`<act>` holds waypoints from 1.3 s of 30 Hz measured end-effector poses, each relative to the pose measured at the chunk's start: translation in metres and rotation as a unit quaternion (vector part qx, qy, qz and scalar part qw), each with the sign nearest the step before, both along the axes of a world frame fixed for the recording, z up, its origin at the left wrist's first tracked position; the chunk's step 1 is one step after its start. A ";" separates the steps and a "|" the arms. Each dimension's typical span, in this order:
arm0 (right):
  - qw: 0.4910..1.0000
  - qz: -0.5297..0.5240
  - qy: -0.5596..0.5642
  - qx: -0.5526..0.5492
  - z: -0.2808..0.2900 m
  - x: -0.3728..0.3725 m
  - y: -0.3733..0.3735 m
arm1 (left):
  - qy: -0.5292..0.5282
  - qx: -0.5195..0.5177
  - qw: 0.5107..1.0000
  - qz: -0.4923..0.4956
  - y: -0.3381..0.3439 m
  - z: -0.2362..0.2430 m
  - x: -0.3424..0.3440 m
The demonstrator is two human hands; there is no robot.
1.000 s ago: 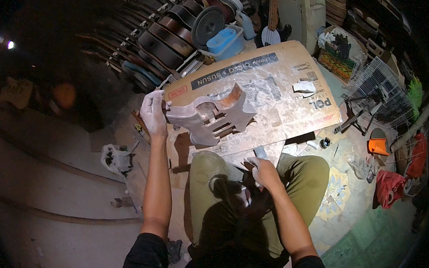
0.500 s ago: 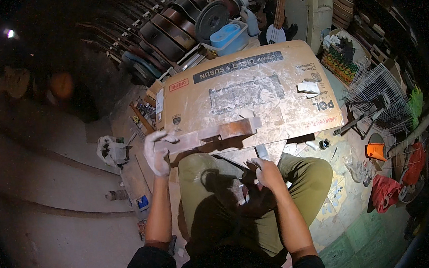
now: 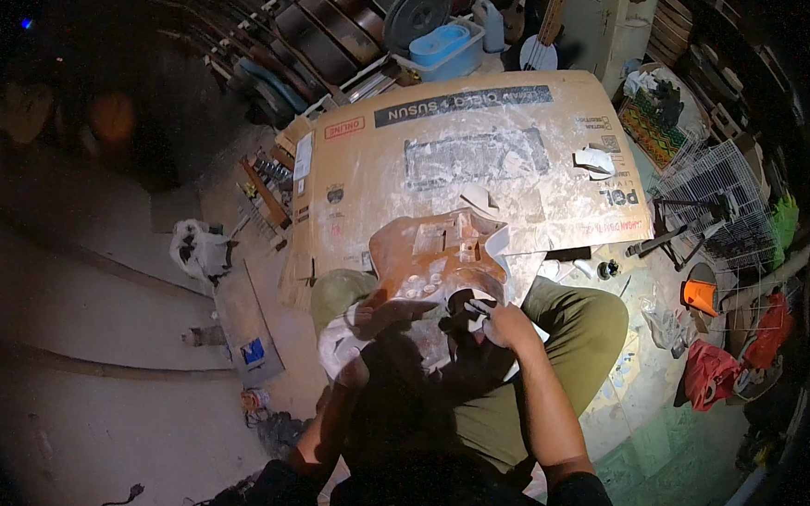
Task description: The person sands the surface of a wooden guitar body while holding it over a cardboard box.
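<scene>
An electric guitar body (image 3: pixel 394 252) of bare brown wood, with routed cavities and white dust on it, lies tilted face up above my lap. My left hand (image 3: pixel 342 344), in a pale dusty glove, is closed on its near left edge, partly in shadow. At its near right side is my right hand (image 3: pixel 509 328), with the fingers curled close to the wood. Something pale shows at those fingers, but shadow hides what it is.
Dusty flattened cardboard (image 3: pixel 363 176) spreads ahead, with a folded white paper (image 3: pixel 595 161) on it. Several guitars (image 3: pixel 316 34) stand in a row at the back left, beside a blue tub (image 3: pixel 445 51). To the right are a wire cage (image 3: pixel 720 184), an orange scoop-like item (image 3: pixel 700 291) and red cloth (image 3: pixel 711 374).
The guitar body has turned from edge-on to face up and come nearer my lap. My left hand has moved down and right with it. The grey block by my right hand no longer shows plainly.
</scene>
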State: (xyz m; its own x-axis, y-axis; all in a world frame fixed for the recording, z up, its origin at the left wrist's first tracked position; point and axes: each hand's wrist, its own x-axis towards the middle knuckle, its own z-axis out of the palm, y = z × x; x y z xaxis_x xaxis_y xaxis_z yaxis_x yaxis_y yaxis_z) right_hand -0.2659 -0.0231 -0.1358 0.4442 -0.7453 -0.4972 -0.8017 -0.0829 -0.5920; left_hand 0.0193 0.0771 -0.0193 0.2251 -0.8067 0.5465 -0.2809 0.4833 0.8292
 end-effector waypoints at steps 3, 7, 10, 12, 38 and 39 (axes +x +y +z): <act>0.989 -0.097 -0.103 -0.033 -0.051 -0.007 0.011 | -0.062 0.095 0.993 0.041 0.038 -0.030 0.006; 0.981 -0.105 -0.153 -0.060 -0.061 -0.016 0.014 | -0.035 -0.010 0.999 -0.032 0.026 -0.017 -0.004; 0.984 -0.071 -0.142 -0.077 -0.013 -0.009 0.011 | -0.029 0.017 0.999 -0.018 0.032 -0.023 0.001; 0.988 -0.039 -0.142 -0.054 0.011 -0.007 0.006 | -0.101 -0.068 0.992 -0.009 0.026 -0.026 0.006; 0.907 -0.196 -0.211 -0.308 0.158 0.090 0.003 | 0.097 -0.039 0.993 -0.057 -0.065 0.012 -0.014; 0.902 -0.196 -0.215 -0.319 0.158 0.094 -0.003 | 0.106 -0.004 0.993 -0.053 -0.061 0.007 -0.011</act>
State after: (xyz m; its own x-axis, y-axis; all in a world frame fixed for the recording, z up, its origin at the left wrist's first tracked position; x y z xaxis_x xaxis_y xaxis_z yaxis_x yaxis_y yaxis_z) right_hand -0.1717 -0.0264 0.0223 0.1341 -0.9608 0.2427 -0.5516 -0.2758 -0.7872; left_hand 0.0080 0.0160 -0.0121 0.2488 -0.8281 0.5024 -0.0475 0.5076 0.8603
